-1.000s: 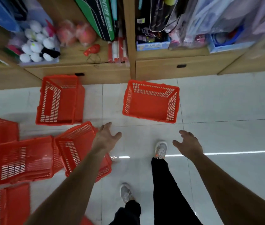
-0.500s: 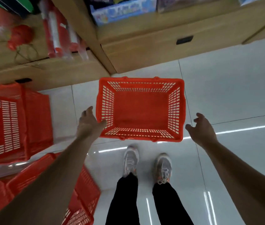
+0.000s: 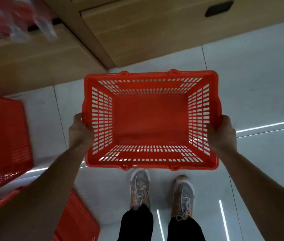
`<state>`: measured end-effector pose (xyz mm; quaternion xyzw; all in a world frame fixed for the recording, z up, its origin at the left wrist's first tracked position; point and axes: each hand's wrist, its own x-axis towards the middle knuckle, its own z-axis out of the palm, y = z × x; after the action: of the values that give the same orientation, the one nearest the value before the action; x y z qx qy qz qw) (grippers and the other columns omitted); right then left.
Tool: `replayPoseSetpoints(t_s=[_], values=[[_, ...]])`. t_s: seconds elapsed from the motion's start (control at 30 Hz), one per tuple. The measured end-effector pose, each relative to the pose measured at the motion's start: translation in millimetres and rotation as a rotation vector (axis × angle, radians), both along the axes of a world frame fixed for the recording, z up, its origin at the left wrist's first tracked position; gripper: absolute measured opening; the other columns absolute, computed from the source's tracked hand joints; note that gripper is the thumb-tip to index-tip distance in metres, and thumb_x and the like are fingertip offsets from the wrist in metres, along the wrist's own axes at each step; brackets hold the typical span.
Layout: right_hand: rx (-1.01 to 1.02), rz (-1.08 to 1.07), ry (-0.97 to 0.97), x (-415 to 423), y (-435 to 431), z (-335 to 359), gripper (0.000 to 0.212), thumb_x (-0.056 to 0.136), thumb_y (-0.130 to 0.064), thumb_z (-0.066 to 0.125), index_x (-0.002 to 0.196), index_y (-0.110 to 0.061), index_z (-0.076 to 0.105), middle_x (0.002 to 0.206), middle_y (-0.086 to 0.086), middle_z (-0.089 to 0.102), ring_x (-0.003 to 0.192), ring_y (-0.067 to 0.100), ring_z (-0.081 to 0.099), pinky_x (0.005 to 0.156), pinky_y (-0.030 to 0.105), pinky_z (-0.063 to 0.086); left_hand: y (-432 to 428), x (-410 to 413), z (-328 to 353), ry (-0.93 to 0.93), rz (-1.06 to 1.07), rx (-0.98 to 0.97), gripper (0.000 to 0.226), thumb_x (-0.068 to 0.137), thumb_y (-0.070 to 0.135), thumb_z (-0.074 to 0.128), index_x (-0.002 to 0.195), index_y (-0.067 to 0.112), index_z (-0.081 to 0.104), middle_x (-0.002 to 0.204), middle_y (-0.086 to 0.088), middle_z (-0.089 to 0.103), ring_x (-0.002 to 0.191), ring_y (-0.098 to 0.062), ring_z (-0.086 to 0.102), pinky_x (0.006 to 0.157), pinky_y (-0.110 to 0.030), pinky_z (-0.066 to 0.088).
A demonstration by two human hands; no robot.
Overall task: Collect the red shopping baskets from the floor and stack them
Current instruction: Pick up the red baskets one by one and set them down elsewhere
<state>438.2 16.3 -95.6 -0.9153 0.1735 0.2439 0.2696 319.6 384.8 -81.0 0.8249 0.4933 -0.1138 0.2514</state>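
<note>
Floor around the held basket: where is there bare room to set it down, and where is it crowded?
Bare tile lies right of the basket, between the wooden cabinet base and the right hand, and in front of the shoes. The left side is crowded: one red basket by the cabinet, another under the left hand's forearm.

Left hand (image 3: 80, 131) and right hand (image 3: 222, 132), open in air half second ago, now wrapped on short sides of red basket (image 3: 150, 164), one each side. Basket now fills middle of view, seen straight from above. One second ago it sat far off by wooden shelf (image 3: 137, 37). Shoes (image 3: 140, 188) now side by side just below basket. Other baskets (image 3: 3, 140) slid to left edge, blurry.
</note>
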Motion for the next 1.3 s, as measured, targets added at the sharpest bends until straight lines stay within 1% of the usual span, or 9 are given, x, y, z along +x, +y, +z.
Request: replayPoseSetpoints(t_s=[0.23, 0.4, 0.53, 0.7, 0.77, 0.9, 1.07, 1.17, 1.3], values=[[0.025, 0.055, -0.043, -1, 17, 126, 0.04, 0.095, -0.038, 0.059, 0.127, -0.015, 0.052, 0.106, 0.007, 0.071, 0.076, 0.024, 0.067, 0.074, 0.043, 0.058, 9, -36, 130, -0.167, 0.201, 0.045, 0.04, 0.092, 0.018, 0.063, 0.131, 0.012, 0.058, 0.117, -0.017, 0.068, 0.104, -0.038, 0.065, 0.085, -0.041, 0.048], [0.089, 0.154, -0.021, -8, 46, 257, 0.04, 0.094, -0.034, 0.059, 0.128, -0.014, 0.051, 0.107, 0.012, 0.07, 0.074, 0.028, 0.066, 0.074, 0.044, 0.056, 25, -91, 270, -0.253, 0.443, 0.087, 0.036, 0.086, 0.015, 0.068, 0.122, 0.008, 0.065, 0.11, -0.018, 0.07, 0.102, -0.036, 0.065, 0.085, -0.04, 0.047], [0.135, 0.281, -0.119, -25, 75, 373, 0.034, 0.094, -0.027, 0.058, 0.125, -0.012, 0.054, 0.108, 0.018, 0.07, 0.085, 0.038, 0.066, 0.07, 0.036, 0.043, 5, -161, 396, -0.304, 0.581, 0.196, 0.018, 0.083, 0.009, 0.069, 0.101, 0.006, 0.068, 0.084, -0.017, 0.068, 0.085, -0.038, 0.066, 0.069, -0.034, 0.039], [0.25, 0.522, -0.18, -74, 107, 496, 0.035, 0.089, -0.022, 0.06, 0.122, -0.015, 0.056, 0.106, 0.017, 0.07, 0.078, 0.036, 0.064, 0.065, 0.032, 0.041, -55, -279, 542, -0.408, 0.886, 0.334, 0.005, 0.084, 0.014, 0.064, 0.088, 0.012, 0.066, 0.071, -0.003, 0.063, 0.071, -0.028, 0.06, 0.064, -0.035, 0.04], [0.298, 0.622, -0.198, -100, 120, 533, 0.035, 0.086, -0.022, 0.062, 0.12, -0.018, 0.057, 0.105, 0.015, 0.07, 0.085, 0.038, 0.065, 0.067, 0.035, 0.042, -86, -331, 586, -0.421, 1.014, 0.361, 0.01, 0.085, 0.015, 0.062, 0.092, 0.009, 0.067, 0.072, 0.0, 0.063, 0.07, -0.023, 0.058, 0.064, -0.036, 0.041], [0.435, 0.866, -0.21, -168, 150, 592, 0.033, 0.085, -0.025, 0.063, 0.117, -0.022, 0.06, 0.096, 0.0, 0.069, 0.081, 0.025, 0.063, 0.07, 0.033, 0.041, -158, -435, 641, -0.47, 1.229, 0.444, 0.025, 0.086, 0.017, 0.061, 0.109, 0.013, 0.07, 0.092, 0.0, 0.071, 0.082, -0.018, 0.064, 0.076, -0.03, 0.046], [0.567, 1.184, -0.163, -285, 185, 648, 0.03, 0.081, -0.029, 0.061, 0.11, -0.026, 0.064, 0.086, -0.012, 0.062, 0.078, 0.018, 0.059, 0.071, 0.034, 0.046, -266, -558, 670, -0.491, 1.579, 0.571, 0.016, 0.084, 0.023, 0.066, 0.098, 0.015, 0.069, 0.088, -0.003, 0.07, 0.084, -0.024, 0.064, 0.076, -0.035, 0.044], [0.631, 1.367, -0.158, -373, 192, 673, 0.025, 0.081, -0.031, 0.065, 0.105, -0.026, 0.065, 0.082, -0.012, 0.062, 0.077, 0.02, 0.06, 0.072, 0.035, 0.048, -337, -625, 674, -0.479, 1.806, 0.616, 0.025, 0.083, 0.021, 0.066, 0.104, 0.009, 0.07, 0.095, -0.012, 0.072, 0.091, -0.031, 0.066, 0.082, -0.039, 0.046], [0.665, 1.604, -0.137, -502, 177, 697, 0.028, 0.079, -0.025, 0.066, 0.106, -0.019, 0.068, 0.088, 0.002, 0.071, 0.084, 0.031, 0.065, 0.071, 0.037, 0.049, -441, -704, 680, -0.544, 2.067, 0.716, 0.031, 0.081, 0.018, 0.067, 0.111, 0.01, 0.069, 0.099, -0.007, 0.07, 0.089, -0.024, 0.061, 0.083, -0.034, 0.044]])
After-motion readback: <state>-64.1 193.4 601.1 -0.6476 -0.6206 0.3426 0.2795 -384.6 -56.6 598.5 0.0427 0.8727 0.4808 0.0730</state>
